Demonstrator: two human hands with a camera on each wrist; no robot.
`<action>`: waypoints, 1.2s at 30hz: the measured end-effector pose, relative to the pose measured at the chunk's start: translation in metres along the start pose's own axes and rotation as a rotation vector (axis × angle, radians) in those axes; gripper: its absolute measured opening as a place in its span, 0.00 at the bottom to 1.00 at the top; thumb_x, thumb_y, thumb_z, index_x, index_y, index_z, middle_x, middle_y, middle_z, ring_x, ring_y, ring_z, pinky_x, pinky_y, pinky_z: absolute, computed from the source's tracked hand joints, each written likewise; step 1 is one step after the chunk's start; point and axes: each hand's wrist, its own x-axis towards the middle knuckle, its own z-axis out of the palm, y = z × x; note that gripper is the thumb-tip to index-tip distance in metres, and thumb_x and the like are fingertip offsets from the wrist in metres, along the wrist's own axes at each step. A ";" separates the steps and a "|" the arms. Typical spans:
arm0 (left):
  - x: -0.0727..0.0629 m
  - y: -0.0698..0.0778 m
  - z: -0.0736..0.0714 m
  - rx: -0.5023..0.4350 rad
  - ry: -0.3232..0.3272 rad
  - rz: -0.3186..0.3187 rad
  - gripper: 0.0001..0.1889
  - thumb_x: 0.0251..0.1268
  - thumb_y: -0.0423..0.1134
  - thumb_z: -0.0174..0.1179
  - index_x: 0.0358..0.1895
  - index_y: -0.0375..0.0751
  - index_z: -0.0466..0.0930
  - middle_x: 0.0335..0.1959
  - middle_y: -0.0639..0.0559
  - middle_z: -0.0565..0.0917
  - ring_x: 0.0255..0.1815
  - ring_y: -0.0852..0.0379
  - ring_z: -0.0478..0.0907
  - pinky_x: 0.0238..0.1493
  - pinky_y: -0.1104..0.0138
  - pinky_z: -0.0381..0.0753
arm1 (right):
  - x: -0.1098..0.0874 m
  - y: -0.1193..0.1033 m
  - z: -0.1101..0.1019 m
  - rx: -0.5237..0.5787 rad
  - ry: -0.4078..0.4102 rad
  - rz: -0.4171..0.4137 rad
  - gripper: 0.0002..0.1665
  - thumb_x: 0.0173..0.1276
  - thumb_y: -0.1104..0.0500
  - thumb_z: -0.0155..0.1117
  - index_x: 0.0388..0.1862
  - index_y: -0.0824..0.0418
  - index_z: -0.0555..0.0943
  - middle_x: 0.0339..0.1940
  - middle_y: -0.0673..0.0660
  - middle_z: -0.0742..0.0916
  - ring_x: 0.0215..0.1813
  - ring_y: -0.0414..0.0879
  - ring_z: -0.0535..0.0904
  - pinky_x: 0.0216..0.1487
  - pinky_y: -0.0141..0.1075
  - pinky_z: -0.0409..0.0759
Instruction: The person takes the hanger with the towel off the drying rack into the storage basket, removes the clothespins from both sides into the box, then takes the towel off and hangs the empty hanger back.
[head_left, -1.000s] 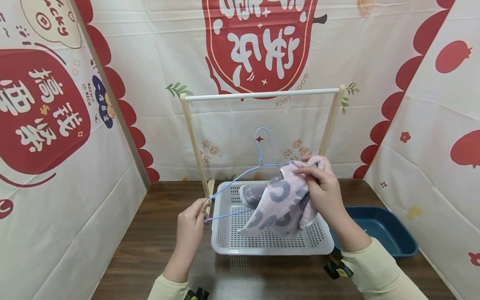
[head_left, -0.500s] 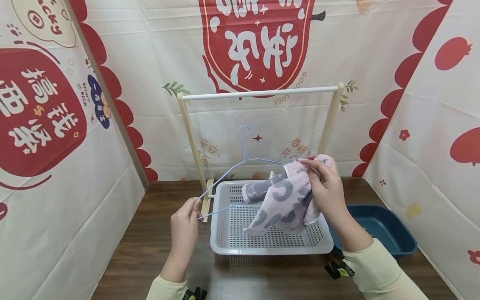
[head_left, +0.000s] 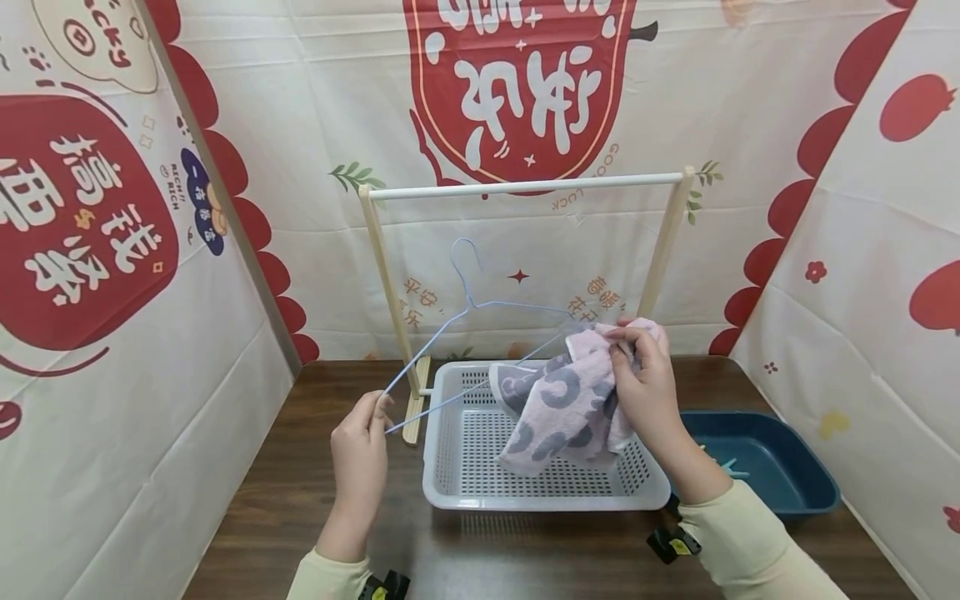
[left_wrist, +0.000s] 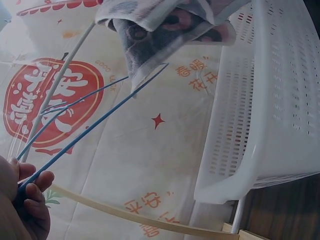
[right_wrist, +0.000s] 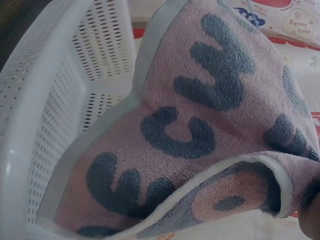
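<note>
My left hand (head_left: 362,450) grips one lower corner of a thin blue clothes hanger (head_left: 429,343), its hook pointing up. The hanger slants up to the right, and its far end overlaps the towel's upper edge in the head view. My right hand (head_left: 645,379) pinches the bunched top of a small pink towel (head_left: 558,408) with grey patterns and a pale border. The towel hangs folded over the basket, its grey side turned out at the left. In the left wrist view the hanger's far corner (left_wrist: 165,66) shows beside a hanging towel tip (left_wrist: 142,62).
Below the towel stands a white perforated basket (head_left: 547,502) on the brown wooden table (head_left: 277,492). Behind it rises a wooden rack with a white rail (head_left: 525,188). A dark blue tray (head_left: 795,467) with small light-coloured items sits at the right. Printed cloth walls surround the table.
My left hand has drawn the hanger to the left, and its hook has moved left and slightly up. The towel has shifted slightly right in my right hand.
</note>
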 end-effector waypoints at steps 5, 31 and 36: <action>0.002 0.001 -0.002 -0.022 0.019 0.013 0.05 0.71 0.35 0.57 0.37 0.38 0.81 0.18 0.53 0.78 0.19 0.58 0.73 0.15 0.70 0.63 | -0.004 0.010 0.007 0.008 -0.012 0.021 0.10 0.68 0.77 0.54 0.46 0.70 0.70 0.58 0.61 0.71 0.63 0.52 0.66 0.65 0.25 0.61; 0.004 0.012 0.000 -0.076 0.013 0.008 0.05 0.71 0.34 0.57 0.37 0.37 0.80 0.19 0.51 0.79 0.19 0.58 0.72 0.18 0.72 0.68 | -0.017 0.050 0.023 -0.124 -0.342 0.153 0.24 0.73 0.68 0.55 0.63 0.72 0.60 0.68 0.72 0.59 0.70 0.66 0.57 0.66 0.60 0.57; 0.005 0.014 0.002 -0.093 0.009 0.024 0.06 0.71 0.36 0.57 0.37 0.36 0.80 0.19 0.51 0.79 0.19 0.58 0.72 0.21 0.72 0.71 | -0.017 0.051 0.012 -0.191 -0.390 0.196 0.29 0.76 0.60 0.54 0.70 0.69 0.59 0.71 0.71 0.60 0.72 0.67 0.55 0.65 0.63 0.57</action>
